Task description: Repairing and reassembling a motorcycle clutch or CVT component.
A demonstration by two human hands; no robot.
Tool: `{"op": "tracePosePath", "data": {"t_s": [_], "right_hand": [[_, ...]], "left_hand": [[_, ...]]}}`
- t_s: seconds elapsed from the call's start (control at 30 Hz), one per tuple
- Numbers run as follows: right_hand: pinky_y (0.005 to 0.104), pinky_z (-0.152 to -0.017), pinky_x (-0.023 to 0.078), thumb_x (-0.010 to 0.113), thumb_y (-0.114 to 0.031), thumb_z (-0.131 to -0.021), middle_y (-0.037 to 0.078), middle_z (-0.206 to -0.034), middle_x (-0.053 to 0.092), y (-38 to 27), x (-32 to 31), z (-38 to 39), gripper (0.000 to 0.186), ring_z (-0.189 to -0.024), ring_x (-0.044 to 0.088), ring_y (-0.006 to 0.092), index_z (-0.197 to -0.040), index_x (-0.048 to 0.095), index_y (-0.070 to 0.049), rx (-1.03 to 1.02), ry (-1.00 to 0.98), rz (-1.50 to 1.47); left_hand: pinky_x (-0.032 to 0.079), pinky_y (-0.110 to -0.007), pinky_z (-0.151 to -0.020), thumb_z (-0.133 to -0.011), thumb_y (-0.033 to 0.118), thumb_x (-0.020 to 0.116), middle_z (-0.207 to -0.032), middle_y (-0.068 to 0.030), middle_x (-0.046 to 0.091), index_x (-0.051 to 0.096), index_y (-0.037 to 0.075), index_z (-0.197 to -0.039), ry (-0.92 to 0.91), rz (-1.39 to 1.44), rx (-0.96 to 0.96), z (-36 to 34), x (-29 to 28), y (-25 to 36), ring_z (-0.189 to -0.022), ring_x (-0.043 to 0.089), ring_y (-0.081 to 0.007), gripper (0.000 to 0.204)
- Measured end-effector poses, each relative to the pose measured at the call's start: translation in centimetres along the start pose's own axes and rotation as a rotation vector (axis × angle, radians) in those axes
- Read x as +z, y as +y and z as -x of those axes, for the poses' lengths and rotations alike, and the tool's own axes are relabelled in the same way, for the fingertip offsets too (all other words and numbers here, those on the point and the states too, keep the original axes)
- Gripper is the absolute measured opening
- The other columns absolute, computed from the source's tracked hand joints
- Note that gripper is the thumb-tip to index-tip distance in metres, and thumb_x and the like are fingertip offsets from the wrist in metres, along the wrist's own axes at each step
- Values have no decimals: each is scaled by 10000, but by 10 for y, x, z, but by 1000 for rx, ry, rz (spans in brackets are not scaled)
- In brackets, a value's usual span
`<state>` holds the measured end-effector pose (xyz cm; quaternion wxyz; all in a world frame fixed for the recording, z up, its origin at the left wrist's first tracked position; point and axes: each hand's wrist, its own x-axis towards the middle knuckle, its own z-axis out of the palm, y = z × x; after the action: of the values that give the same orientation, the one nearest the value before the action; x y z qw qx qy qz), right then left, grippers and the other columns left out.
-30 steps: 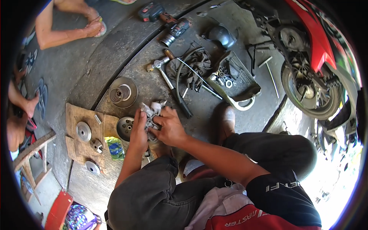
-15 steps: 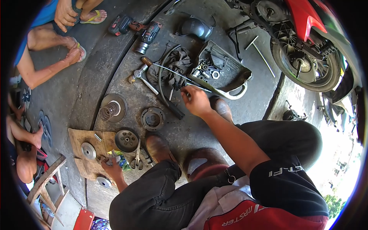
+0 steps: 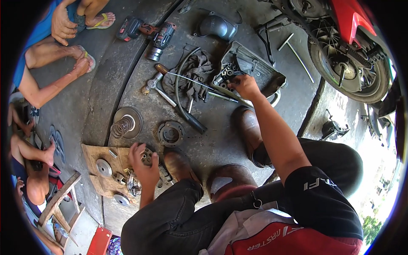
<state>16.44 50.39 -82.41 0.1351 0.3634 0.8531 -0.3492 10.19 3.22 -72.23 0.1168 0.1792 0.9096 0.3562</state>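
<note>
My left hand [image 3: 144, 163], fingers apart, hovers at a perforated metal drum [image 3: 148, 153], partly hiding it. Beside it lies cardboard [image 3: 92, 155] with metal discs [image 3: 103, 168] and small parts. A round housing [image 3: 171, 134] and a spring on a plate [image 3: 125, 126] lie beyond. My right hand [image 3: 247, 88] reaches into an angular tray [image 3: 267, 80] of nuts and sockets, its fingers curled on something I cannot make out. A dark rag [image 3: 191, 72], hose, long screwdriver and hammer [image 3: 161, 91] lie left of the tray.
A cordless impact wrench [image 3: 161, 36], dark metal cover [image 3: 216, 27] and T-handle tool [image 3: 297, 53] lie farther off. A red motorbike [image 3: 352, 21] stands at right. Other people's limbs [image 3: 63, 83] are along the left, near a wooden chair [image 3: 59, 199]. My boots [image 3: 246, 127] flank the work area.
The crumpled cloth is out of my hands. My hands have parted: the right moved up and right into the tray, the left went down-left, then rose to the drum.
</note>
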Motion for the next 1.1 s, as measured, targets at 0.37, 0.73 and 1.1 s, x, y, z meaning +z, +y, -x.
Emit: {"op": "tracePosePath", "data": {"t_s": [0.37,0.73,1.1], "right_hand": [[455,-922,550,690,-400,-863,230,-1026,766,-31,-20,29,420,-1003,729,405,-1033,773,-25,51,133,97],[454,-794,575,655,-303,-936,245,-911,746,-190,79,111,329,-871,733,399,-1050,735,-4,-685,-453,177],[479,-959,585,684,-364,-961,225,-1185,735,-210,141,37,399,-1136,713,397,-1147,709,-12,-257,-236,570]], "left_hand": [[588,-426,-871,-938,143,718,-1206,-129,658,655,68,-1227,-438,196,339,-36,52,53,-1042,710,-321,305],[571,-479,-851,-985,120,680,-1192,-226,666,555,14,-1317,-100,107,267,-29,59,10,-990,698,-421,370],[549,-481,-929,-893,69,732,-1288,-183,624,551,7,-1179,-26,-92,304,-48,64,-52,-1166,616,-410,345]]}}
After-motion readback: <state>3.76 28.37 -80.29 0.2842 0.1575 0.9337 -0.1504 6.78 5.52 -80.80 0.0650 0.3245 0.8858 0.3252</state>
